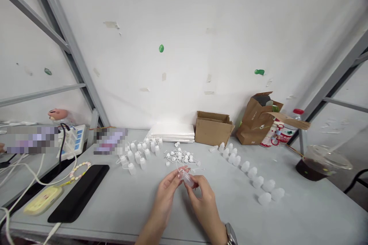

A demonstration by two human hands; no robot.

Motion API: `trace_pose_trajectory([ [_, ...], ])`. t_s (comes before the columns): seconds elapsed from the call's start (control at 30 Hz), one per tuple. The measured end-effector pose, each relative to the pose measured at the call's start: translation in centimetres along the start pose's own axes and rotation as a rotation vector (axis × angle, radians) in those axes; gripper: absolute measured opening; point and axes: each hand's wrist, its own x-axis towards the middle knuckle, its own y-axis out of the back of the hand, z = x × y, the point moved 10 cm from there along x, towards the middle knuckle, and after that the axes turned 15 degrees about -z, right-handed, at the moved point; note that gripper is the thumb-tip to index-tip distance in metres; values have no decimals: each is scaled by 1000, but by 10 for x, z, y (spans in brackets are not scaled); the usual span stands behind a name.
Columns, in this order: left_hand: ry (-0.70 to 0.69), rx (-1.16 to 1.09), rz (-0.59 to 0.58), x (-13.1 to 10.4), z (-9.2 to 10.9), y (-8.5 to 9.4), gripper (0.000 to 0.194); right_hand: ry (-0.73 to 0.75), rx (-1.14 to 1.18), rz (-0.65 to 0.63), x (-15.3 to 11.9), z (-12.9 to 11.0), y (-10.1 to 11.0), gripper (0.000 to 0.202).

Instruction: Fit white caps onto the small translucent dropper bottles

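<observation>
A small translucent plastic bottle (188,179) is tilted between my hands above the table. My right hand (203,193) is closed on its body, the thumb and fingers on either side. My left hand (168,185) pinches the bottle's top end, where a white cap (181,173) with a thin strap partly shows between the fingertips. Just beyond my hands lies a loose pile of white caps (179,156) with straps. To the left stand several capped bottles (138,157) in a group. On the right, several uncapped translucent bottles (245,166) form a slanting double row.
Against the wall are a white stack of flat sheets (172,133), a cardboard box (214,128) and a brown paper bag (254,120). A cup of dark drink (312,166) stands at right. A black slab (79,193), a yellow case (43,200) and cables lie at left.
</observation>
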Motion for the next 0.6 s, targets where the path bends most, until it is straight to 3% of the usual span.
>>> trace_pose_trajectory([
  [0.13,-24,1,143,-1,-4,21,31,-94,169,-120,2,12,-13,17],
  [0.3,10,-39,56,0,-5,15,31,-253,515,-279,5,23,-34,26],
  [0.47,13,-98,-108,-3,1,-8,37,-246,456,-170,7,22,-21,21],
  [0.6,39,-87,-99,-2,-1,-10,37,-161,234,-81,4,15,-9,14],
])
